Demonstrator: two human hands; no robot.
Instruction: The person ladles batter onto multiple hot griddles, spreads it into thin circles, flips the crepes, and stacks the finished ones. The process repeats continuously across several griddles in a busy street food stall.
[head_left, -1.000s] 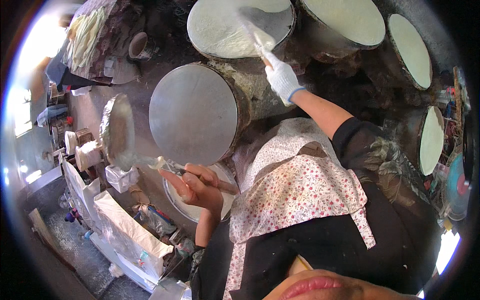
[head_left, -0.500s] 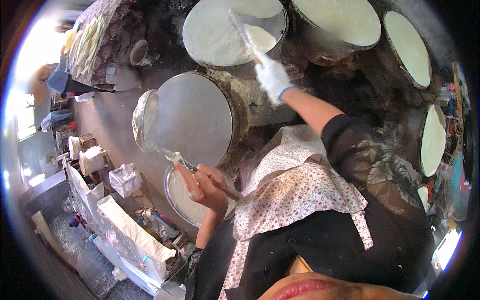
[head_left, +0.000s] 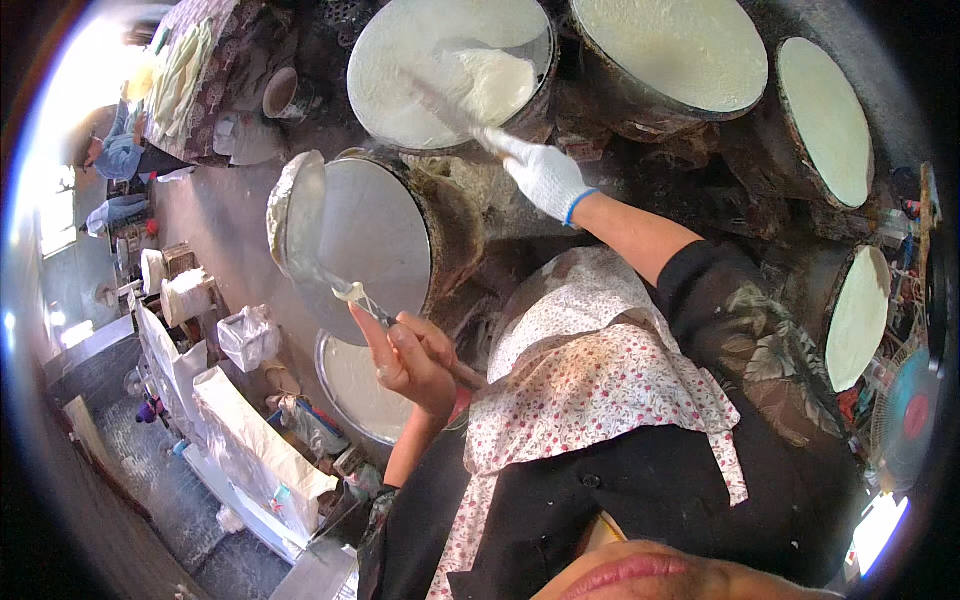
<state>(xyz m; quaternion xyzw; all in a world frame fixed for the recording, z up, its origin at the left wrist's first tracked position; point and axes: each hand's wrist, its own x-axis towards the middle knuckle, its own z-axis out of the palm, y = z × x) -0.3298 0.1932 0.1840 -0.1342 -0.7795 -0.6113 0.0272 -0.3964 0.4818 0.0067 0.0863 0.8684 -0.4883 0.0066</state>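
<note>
My bare left hand (head_left: 415,365) is closed round the handle of a large ladle (head_left: 298,215), its round bowl coated in pale batter. The bowl hangs beside a round grey griddle (head_left: 375,235) that has no pale layer on it. My right hand (head_left: 548,180), in a white knit glove, grips a long flat spatula (head_left: 450,112), blurred by motion. That blade reaches over the far round griddle, where a pale layer (head_left: 400,50) covers most of the plate. A thicker pool of batter (head_left: 497,82) lies at its right, next to a strip of greyish surface.
More pale-covered round griddles stand at the far middle (head_left: 670,45), far right (head_left: 825,120) and right (head_left: 858,318). Below my left hand is a round pan of pale liquid (head_left: 362,390). A fan (head_left: 905,415) stands at right; another person (head_left: 120,145) is at far left.
The spatula has swung left and nearer across the far griddle. The batter pool looks wider and the greyish patch smaller. The ladle stays beside the grey griddle; the whole view has shifted slightly.
</note>
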